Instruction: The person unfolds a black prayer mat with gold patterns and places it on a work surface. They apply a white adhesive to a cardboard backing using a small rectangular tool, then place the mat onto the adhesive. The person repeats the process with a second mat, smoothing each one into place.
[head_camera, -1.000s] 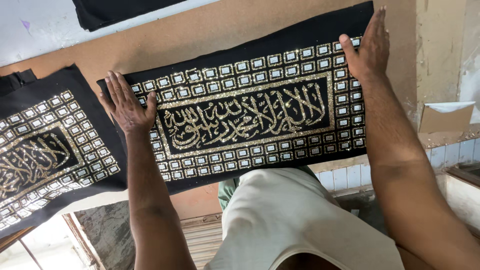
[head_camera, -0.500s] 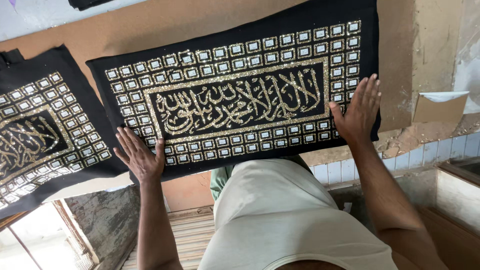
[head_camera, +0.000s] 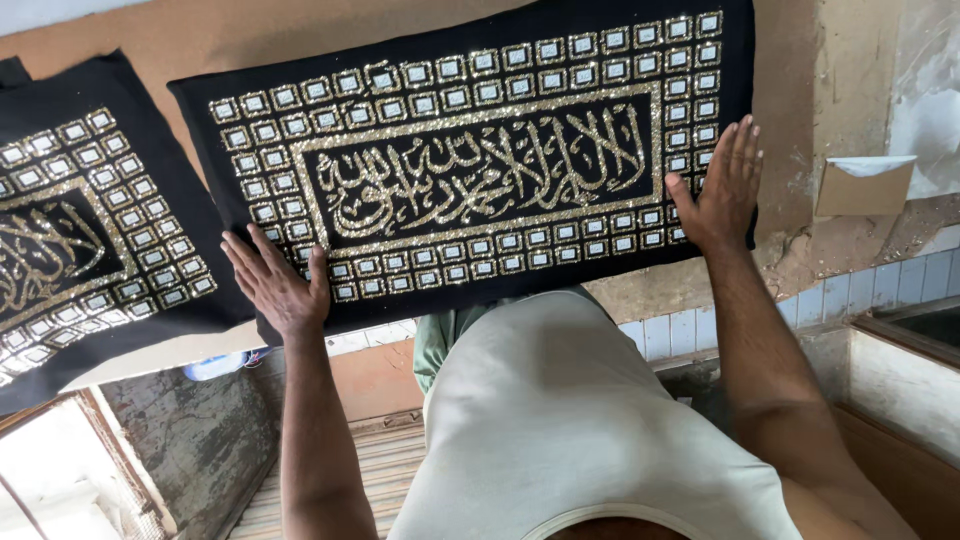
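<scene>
Black cloth (head_camera: 470, 160) on brown table (head_camera: 300, 30)

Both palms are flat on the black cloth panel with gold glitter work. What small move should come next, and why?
Probably slide the left hand slightly right. It rests at the black rectangular cloth panel with gold glitter embroidery, lower left corner, beside the overlapping second black glitter panel, while the right hand already pins the right edge.

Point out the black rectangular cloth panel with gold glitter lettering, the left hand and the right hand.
Black rectangular cloth panel with gold glitter lettering (head_camera: 480, 165): head view, lettered centre.
Left hand (head_camera: 280, 290): head view, back of hand.
Right hand (head_camera: 722, 190): head view, back of hand.
</scene>
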